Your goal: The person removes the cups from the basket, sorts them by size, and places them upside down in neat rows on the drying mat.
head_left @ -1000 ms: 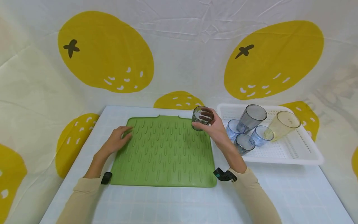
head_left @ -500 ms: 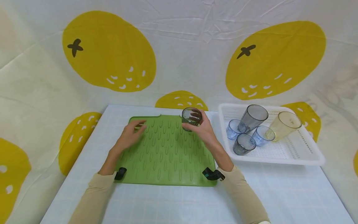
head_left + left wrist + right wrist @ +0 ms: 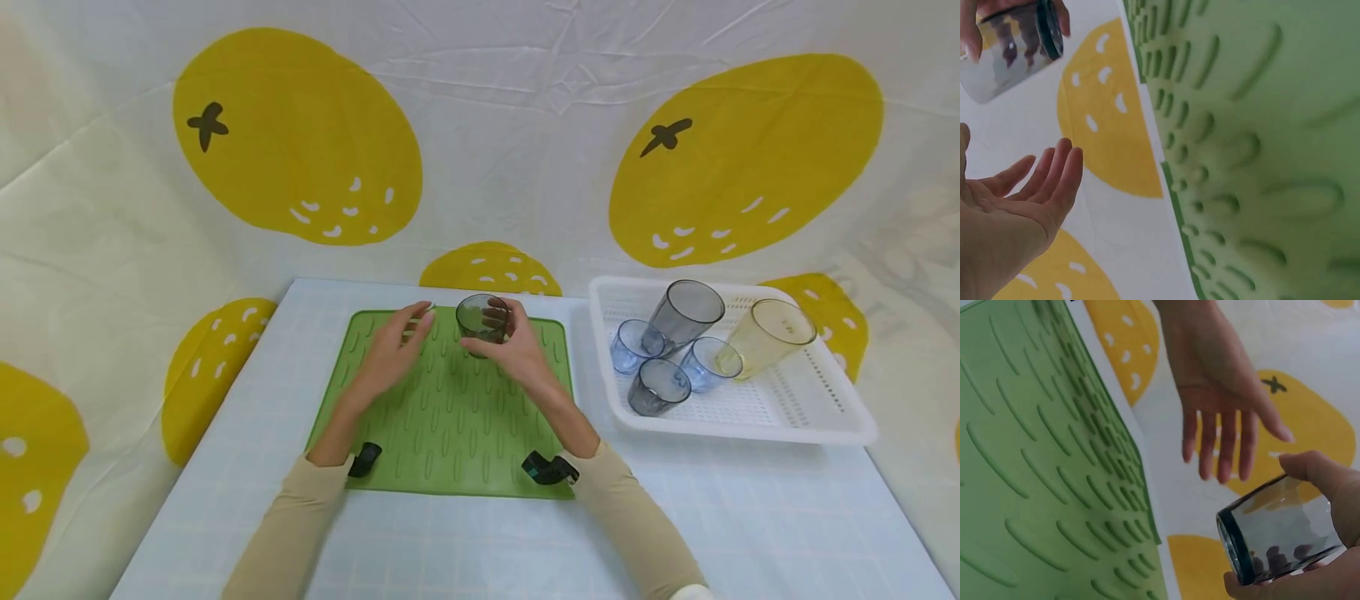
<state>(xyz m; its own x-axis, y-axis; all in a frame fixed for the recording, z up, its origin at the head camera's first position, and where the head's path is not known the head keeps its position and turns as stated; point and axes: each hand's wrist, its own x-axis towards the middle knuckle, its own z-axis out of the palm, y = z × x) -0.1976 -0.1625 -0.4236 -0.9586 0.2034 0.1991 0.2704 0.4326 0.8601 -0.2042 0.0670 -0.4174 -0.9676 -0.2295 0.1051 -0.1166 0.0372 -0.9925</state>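
Observation:
My right hand [image 3: 517, 346] grips a small smoky-grey drinking glass [image 3: 480, 321], thumb on the near side and fingers round the far side. The glass is held mouth up above the far part of a green ridged mat [image 3: 457, 425]. In the right wrist view the thick dark base of the glass [image 3: 1238, 547] shows between thumb and fingers. My left hand [image 3: 393, 350] is just left of the glass, empty, palm turned toward it with relaxed fingers. The left wrist view shows the left hand [image 3: 1029, 200] apart from the glass [image 3: 1013, 47].
A white perforated basket [image 3: 795, 429] stands to the right of the mat. It holds a tall grey glass [image 3: 686, 317], a tall yellow glass [image 3: 772, 337], a short grey glass [image 3: 658, 387] and two short blue glasses [image 3: 708, 364]. A patterned cloth [image 3: 510, 167] hangs behind the table.
My right hand has carried the grey glass leftward over the mat. My left hand has moved right from the mat's left edge toward the glass.

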